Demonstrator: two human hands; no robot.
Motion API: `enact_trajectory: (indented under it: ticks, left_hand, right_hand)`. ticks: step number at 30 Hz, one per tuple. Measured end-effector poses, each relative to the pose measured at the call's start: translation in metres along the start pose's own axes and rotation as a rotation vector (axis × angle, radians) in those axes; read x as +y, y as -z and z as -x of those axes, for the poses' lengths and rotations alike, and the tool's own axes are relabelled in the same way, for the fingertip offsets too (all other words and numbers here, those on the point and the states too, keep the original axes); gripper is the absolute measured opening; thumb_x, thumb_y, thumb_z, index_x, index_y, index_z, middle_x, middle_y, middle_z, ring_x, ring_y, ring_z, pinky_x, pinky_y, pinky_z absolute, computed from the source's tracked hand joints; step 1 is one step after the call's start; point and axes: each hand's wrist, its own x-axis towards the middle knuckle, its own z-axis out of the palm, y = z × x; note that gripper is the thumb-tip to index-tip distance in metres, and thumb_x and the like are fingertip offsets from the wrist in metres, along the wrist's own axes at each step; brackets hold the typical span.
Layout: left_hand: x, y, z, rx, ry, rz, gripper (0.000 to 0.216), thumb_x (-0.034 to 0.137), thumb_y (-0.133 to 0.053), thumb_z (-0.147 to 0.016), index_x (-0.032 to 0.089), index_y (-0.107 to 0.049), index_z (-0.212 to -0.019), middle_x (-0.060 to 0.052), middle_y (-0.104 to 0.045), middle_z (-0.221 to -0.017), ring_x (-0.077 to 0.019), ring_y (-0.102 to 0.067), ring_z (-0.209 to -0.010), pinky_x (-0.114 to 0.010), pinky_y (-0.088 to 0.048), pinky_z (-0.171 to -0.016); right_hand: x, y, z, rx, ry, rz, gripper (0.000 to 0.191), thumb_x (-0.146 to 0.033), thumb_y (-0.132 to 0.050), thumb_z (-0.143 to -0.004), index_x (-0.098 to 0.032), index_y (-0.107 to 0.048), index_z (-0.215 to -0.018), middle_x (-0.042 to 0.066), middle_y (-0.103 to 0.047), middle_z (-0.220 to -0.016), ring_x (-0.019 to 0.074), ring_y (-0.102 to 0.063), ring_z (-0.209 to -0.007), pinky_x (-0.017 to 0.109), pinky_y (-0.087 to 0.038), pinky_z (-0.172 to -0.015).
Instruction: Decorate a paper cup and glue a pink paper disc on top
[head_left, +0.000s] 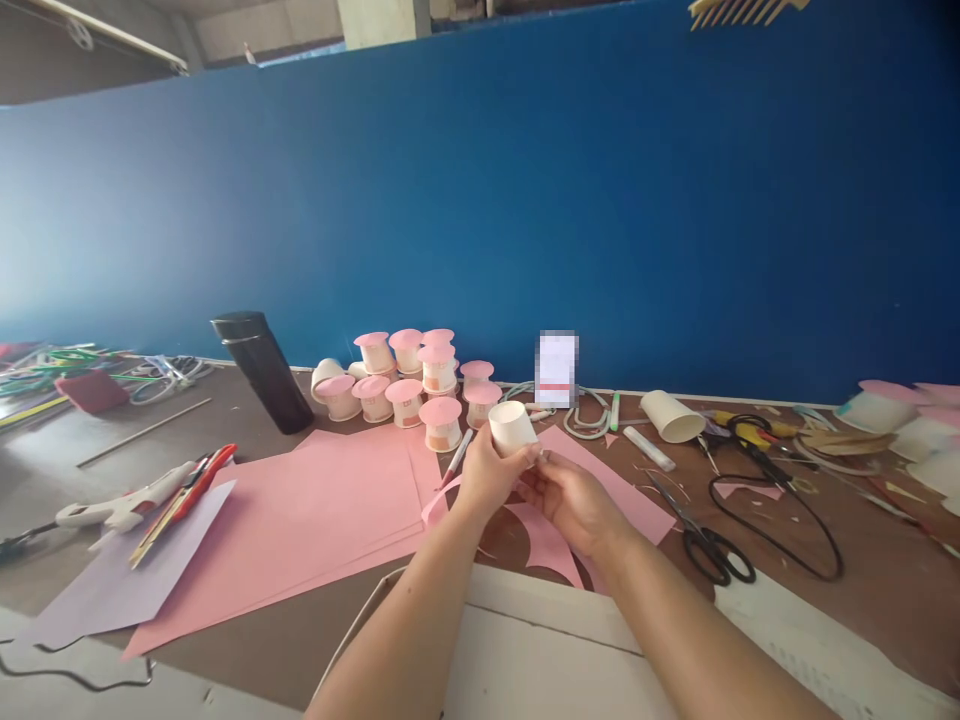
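A white paper cup (511, 427) is held in front of me above the table, its bottom end turned up and towards me. My left hand (491, 470) is closed around the cup's left and near side. From the right, my right hand (574, 497) meets the cup's lower right edge with curled fingers; its fingertips are partly hidden. Beneath the hands lie cut pink paper pieces (544, 540), and a curled pink strip (437, 505) is by my left wrist. Beyond the cup stand several paper cups with pink paper discs on top (440, 415).
Pink sheets (315, 510) cover the table's left, beside a red cutter knife (196, 490), a glue gun (124, 505) and a black flask (262, 370). Black scissors (716, 553), a lying paper cup (673, 416) and a cable (829, 530) are right. A blue partition (525, 200) stands behind.
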Motion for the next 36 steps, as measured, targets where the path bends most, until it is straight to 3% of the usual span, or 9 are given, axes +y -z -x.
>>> enact_trajectory:
  ticks: [3, 5, 8, 14, 18, 23, 27, 36]
  left_hand:
    - [0.001, -0.001, -0.001, 0.059, 0.054, -0.108, 0.042, 0.039, -0.078, -0.076, 0.019, -0.064, -0.110, -0.009, -0.073, -0.106, -0.0265, -0.068, -0.099, -0.036, -0.052, -0.084]
    - [-0.002, -0.001, -0.002, 0.092, 0.038, -0.154, 0.043, 0.040, -0.078, -0.075, 0.019, -0.063, -0.109, -0.009, -0.072, -0.111, -0.0272, -0.066, -0.105, -0.036, -0.051, -0.088]
    - [-0.007, -0.002, -0.004, 0.095, 0.029, -0.149, 0.045, 0.043, -0.081, -0.072, 0.019, -0.063, -0.106, -0.011, -0.070, -0.117, -0.0285, -0.065, -0.110, -0.038, -0.051, -0.091]
    - [-0.011, -0.001, -0.005, 0.177, 0.103, -0.053, 0.047, 0.044, -0.078, -0.077, 0.020, -0.060, -0.113, -0.010, -0.072, -0.110, -0.0269, -0.068, -0.098, -0.036, -0.051, -0.082]
    - [-0.011, -0.003, -0.004, 0.161, 0.051, -0.163, 0.052, 0.046, -0.079, -0.075, 0.021, -0.059, -0.115, -0.011, -0.071, -0.115, -0.0292, -0.065, -0.107, -0.038, -0.049, -0.088]
    - [-0.010, -0.009, 0.000, 0.090, -0.090, -0.283, 0.048, 0.039, -0.082, -0.074, 0.019, -0.060, -0.112, -0.010, -0.069, -0.113, -0.0286, -0.062, -0.112, -0.037, -0.047, -0.093]
    - [-0.011, -0.012, 0.002, 0.007, -0.077, -0.311, 0.043, 0.035, -0.081, -0.075, 0.019, -0.061, -0.109, -0.010, -0.070, -0.110, -0.0277, -0.063, -0.109, -0.036, -0.047, -0.090]
    - [-0.017, -0.017, 0.003, -0.088, -0.072, -0.472, 0.043, 0.031, -0.079, -0.076, 0.017, -0.062, -0.113, -0.013, -0.070, -0.119, -0.0302, -0.061, -0.116, -0.037, -0.046, -0.096]
  right_hand:
    - [0.001, 0.006, -0.002, 0.048, 0.128, 0.603, 0.023, -0.041, -0.057, -0.090, -0.022, -0.067, -0.085, 0.007, -0.075, -0.087, 0.0206, -0.071, -0.078, 0.035, -0.057, -0.073]
    - [-0.003, 0.015, -0.005, 0.121, 0.193, 0.828, 0.015, -0.036, -0.062, -0.085, -0.023, -0.067, -0.079, 0.006, -0.075, -0.086, 0.0231, -0.070, -0.082, 0.037, -0.054, -0.078]
    - [-0.012, 0.032, -0.010, 0.241, 0.253, 0.966, 0.009, -0.033, -0.062, -0.084, -0.026, -0.067, -0.082, 0.005, -0.075, -0.091, 0.0254, -0.069, -0.093, 0.038, -0.049, -0.087]
    - [-0.027, 0.059, -0.013, 0.449, 0.248, 1.134, 0.030, -0.029, -0.047, -0.093, -0.019, -0.068, -0.113, 0.012, -0.074, -0.110, 0.0259, -0.070, -0.102, 0.038, -0.048, -0.090]
    - [-0.023, 0.055, -0.007, 0.304, 0.214, 1.269, 0.030, -0.026, -0.054, -0.090, -0.023, -0.075, -0.111, 0.009, -0.075, -0.113, 0.0253, -0.069, -0.104, 0.036, -0.047, -0.090]
    - [-0.015, 0.035, 0.005, 0.060, 0.213, 1.396, 0.031, -0.030, -0.058, -0.089, -0.030, -0.079, -0.111, 0.007, -0.072, -0.110, 0.0236, -0.068, -0.097, 0.032, -0.045, -0.078]
    - [-0.019, 0.025, 0.017, -0.145, 0.177, 1.470, 0.028, -0.030, -0.050, -0.092, -0.028, -0.079, -0.093, 0.004, -0.072, -0.102, 0.0195, -0.066, -0.086, 0.029, -0.040, -0.069]
    - [-0.021, 0.022, 0.026, -0.183, 0.167, 1.515, 0.025, -0.030, -0.050, -0.093, -0.024, -0.069, -0.077, 0.003, -0.071, -0.098, 0.0178, -0.063, -0.080, 0.028, -0.035, -0.065]
